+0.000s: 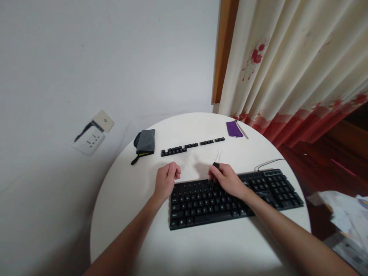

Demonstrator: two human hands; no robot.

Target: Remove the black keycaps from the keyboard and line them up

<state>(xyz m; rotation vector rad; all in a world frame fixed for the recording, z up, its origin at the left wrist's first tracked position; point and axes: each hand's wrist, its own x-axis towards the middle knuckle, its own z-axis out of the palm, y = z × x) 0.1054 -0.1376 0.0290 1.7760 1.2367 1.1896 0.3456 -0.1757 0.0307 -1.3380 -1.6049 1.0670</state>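
Note:
A black keyboard lies on the round white table, its top-left rows bare of keycaps. Over its upper edge, my right hand is closed around a keycap puller with a black grip and thin wire loops. The wires stick up past the fingers, and thin ends show below them near the bare switches. My left hand rests curled into a fist beside the keyboard's upper left corner; no object shows in it. Behind both hands, loose black keycaps stand in a broken row.
A grey pouch sits at the table's left rear. Toward the right rear lie a purple cloth and a thin stick. The keyboard's cable runs off the right edge. A wall and a curtain border the table.

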